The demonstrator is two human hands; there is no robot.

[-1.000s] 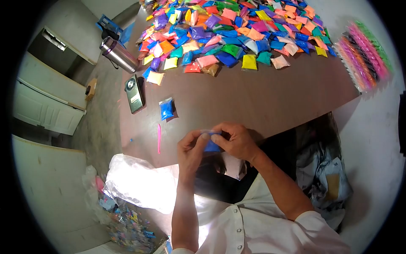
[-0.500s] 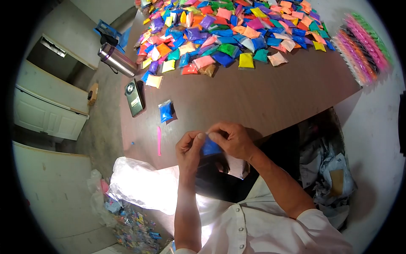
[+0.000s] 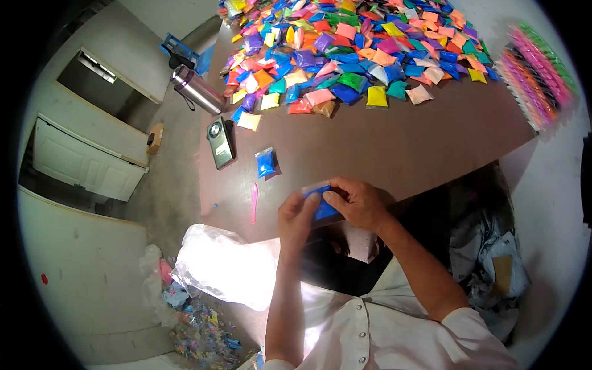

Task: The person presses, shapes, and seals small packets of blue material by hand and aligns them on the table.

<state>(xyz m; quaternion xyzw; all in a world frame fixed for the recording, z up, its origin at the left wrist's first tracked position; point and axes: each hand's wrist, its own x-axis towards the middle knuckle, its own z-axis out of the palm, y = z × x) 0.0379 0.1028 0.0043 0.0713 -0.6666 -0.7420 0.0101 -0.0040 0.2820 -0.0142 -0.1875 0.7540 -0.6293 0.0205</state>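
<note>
Two hands point(image 3: 361, 205), one held blue packet point(image 3: 325, 211), one lone blue packet point(image 3: 266, 164), one pink stick point(image 3: 254, 203), one phone point(image 3: 221, 148), one flask point(image 3: 200, 92), heaped packets point(image 3: 377, 96) uncountable

Blue packet point(image 3: 326, 210), pink stick point(image 3: 254, 205), brown tabletop point(image 3: 444, 132), multicoloured packet pile point(image 3: 351, 58), silver flask point(image 3: 201, 92), white shirt point(image 3: 419, 330)

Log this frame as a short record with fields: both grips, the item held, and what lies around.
Left grip: pinching a blue packet
Right grip: pinching the same packet
Packet seal: open or closed, cannot tell
Nearest on table: pink stick, second blue packet
Left side: phone, steel flask
Far end: heap of multicoloured packets
</note>
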